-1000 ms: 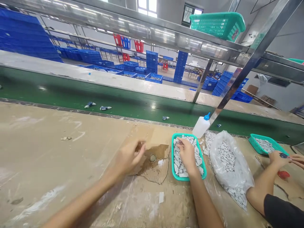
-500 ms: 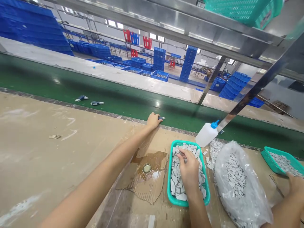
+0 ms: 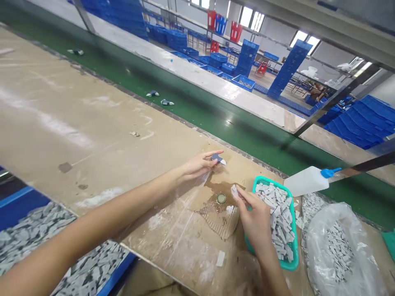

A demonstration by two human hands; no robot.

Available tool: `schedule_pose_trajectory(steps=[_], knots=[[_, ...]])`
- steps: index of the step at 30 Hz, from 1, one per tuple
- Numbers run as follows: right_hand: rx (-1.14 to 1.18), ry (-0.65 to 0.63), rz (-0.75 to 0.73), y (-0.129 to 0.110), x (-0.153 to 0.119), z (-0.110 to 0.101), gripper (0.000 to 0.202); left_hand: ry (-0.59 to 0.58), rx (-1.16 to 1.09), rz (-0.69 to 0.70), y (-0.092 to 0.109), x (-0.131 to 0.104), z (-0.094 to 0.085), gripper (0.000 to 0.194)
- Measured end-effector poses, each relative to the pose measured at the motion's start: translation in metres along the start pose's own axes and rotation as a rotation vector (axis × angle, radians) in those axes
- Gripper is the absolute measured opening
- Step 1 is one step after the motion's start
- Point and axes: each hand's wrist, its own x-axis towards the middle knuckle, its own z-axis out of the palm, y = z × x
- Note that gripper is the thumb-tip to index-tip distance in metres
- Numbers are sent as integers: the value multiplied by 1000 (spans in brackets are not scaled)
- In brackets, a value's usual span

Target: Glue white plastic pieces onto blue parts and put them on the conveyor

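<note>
My left hand (image 3: 197,167) pinches a small dark-blue and white plastic part (image 3: 217,159) just above the table, near the green belt. A small pale grey-white plastic piece (image 3: 234,191) is held between the fingertips of my right hand (image 3: 256,218). Below and between the hands, a round cap-like dish (image 3: 221,198) sits on a wet brown patch of torn cardboard (image 3: 224,226). A green basket (image 3: 295,250) full of similar pale pieces stands beside my right hand, partly hidden by it.
Behind the basket, a white squeeze bottle (image 3: 305,182) with a blue nozzle leans by a metal post. A clear bag (image 3: 364,250) of small pieces lies at right. Several blue-and-white parts rest on the green belt (image 3: 197,113). A blue crate (image 3: 115,273) of pieces is at lower left.
My left hand has drawn the blue-and-white part off the belt toward me. My right hand has left the basket with a pale piece and moved beside the dish. The view has turned left.
</note>
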Motion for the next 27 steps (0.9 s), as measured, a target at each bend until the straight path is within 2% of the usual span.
schedule_pose_trajectory(steps=[2, 6, 9, 12, 16, 20, 27], knots=[[-22, -69, 19, -1, 1, 13, 36, 41, -63, 45, -2, -13, -3, 61], [-84, -67, 35, 7, 0, 24, 35, 158, -113, 126, -5, -20, -9, 47], [-187, -74, -119, 10, -2, 24, 25, 169, -143, 149, -4, -20, -15, 31], [-294, -107, -271, 8, -2, 24, 23, 158, -188, 121, -2, -21, -19, 25], [-389, -112, -380, 5, -2, 26, 25, 95, -231, 96, -2, -22, -22, 17], [-454, -137, -417, 3, -3, 27, 26, 69, -132, 140, -3, -25, -21, 14], [-491, -174, -385, -1, -5, 27, 22, 97, 103, 230, -6, -25, -20, 26]])
